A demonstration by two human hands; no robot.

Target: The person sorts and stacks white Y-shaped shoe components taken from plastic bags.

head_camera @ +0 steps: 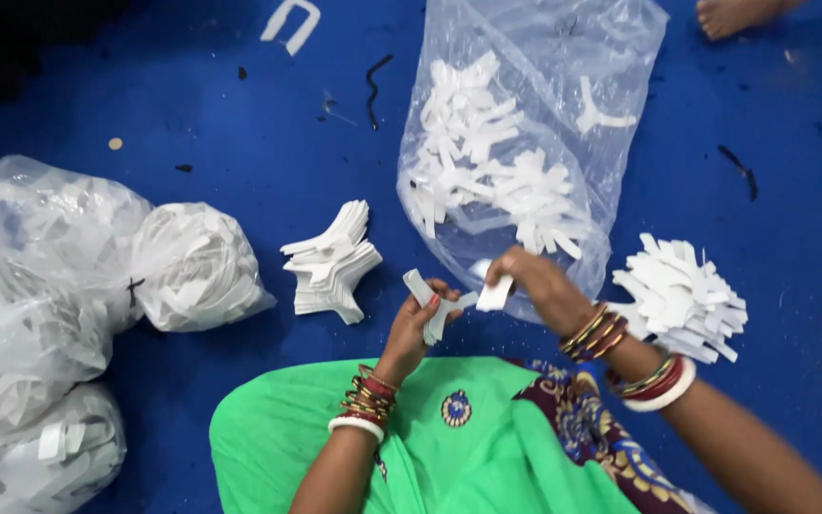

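Note:
My left hand (414,328) grips a white Y-shaped flat piece (430,300) by its stem. My right hand (539,286) pinches another white piece (495,293) by one end, just in front of the mouth of a clear plastic bag (563,57) that holds several of the same white pieces (487,162). The two hands are close together over my green garment (449,447). A neat stack of white pieces (333,262) lies on the blue floor left of my left hand. A looser fanned pile of white pieces (682,295) lies right of my right wrist.
Three tied or bulging clear bags of white pieces (192,266) (21,286) (40,457) sit at the left. Another person's bare foot (734,14) shows at the top right. One loose white piece (289,24) and dark scraps (373,86) lie on the blue floor (240,133).

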